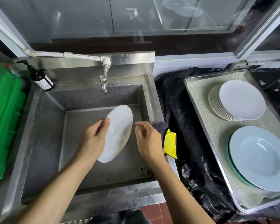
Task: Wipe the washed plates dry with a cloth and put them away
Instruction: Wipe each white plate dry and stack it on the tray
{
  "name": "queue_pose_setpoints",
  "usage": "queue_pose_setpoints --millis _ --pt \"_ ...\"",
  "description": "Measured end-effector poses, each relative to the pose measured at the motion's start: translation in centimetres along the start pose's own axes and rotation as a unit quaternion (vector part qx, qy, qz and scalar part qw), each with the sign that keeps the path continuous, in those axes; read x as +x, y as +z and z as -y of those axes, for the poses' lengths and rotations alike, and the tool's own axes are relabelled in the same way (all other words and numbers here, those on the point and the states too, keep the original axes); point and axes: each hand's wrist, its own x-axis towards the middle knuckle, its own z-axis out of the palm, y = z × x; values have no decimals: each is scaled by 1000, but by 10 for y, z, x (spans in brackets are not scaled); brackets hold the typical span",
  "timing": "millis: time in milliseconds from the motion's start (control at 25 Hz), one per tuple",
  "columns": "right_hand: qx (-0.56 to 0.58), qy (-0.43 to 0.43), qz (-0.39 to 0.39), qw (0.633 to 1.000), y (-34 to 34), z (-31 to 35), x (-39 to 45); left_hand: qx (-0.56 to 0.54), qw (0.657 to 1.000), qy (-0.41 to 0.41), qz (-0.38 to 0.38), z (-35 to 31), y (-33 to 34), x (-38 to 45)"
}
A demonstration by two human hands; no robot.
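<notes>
Left hand (pixel 94 139) grips tilted white plate (pixel 118 135) over sink (pixel 44 143); right hand (pixel 148 139) loosely curled, empty, beside cloth (pixel 167 139) on sink's right edge.

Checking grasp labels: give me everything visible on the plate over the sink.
The plate is round, white and glossy, ceramic by the look, with a broad rim and shallow well. It is tilted steeply on edge above the steel sink basin, touching neither. The left hand grips its left rim, thumb on the face that shows. A faint yellowish streak shows near the upper rim. The right hand hovers beside it, apart, holding nothing.
</notes>
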Motion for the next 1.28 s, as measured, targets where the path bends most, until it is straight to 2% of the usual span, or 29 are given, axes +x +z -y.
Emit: queue_pose_setpoints --millis 160,280,400,520,680,800,920,1000,1160,1280 --pt "109 45 -26 993 -12 46 -8 99 984 130 76 -7 1 -6" --pt "108 116 -56 986 -26 54 -15 220 941 208 153 -9 -2 -24" --pt "145 196 -55 968 -36 48 -25 294 896 285 174 -16 -5 -41" --pt "123 214 -70 967 -39 34 -40 332 864 298 233 -14 -4 -49" --pt "115 200 -126 965 -44 17 -66 338 852 293 272 -2 2 -60" --pt "146 198 -160 956 -59 10 -81 329 861 265 283 -4 9 -61" --pt "190 199 -182 944 -78 4 -88 356 884 237 188 -10 14 -54" --pt "218 191 -188 938 -92 -5 -87 342 909 178 157 -18 21 -49" --pt "226 169 -193 940 -125 -28 -81 209 958 100 168 -32 50 -44" --pt "225 150 -194 943 -162 -53 -69 89 985 23 148 -53 87 -41"
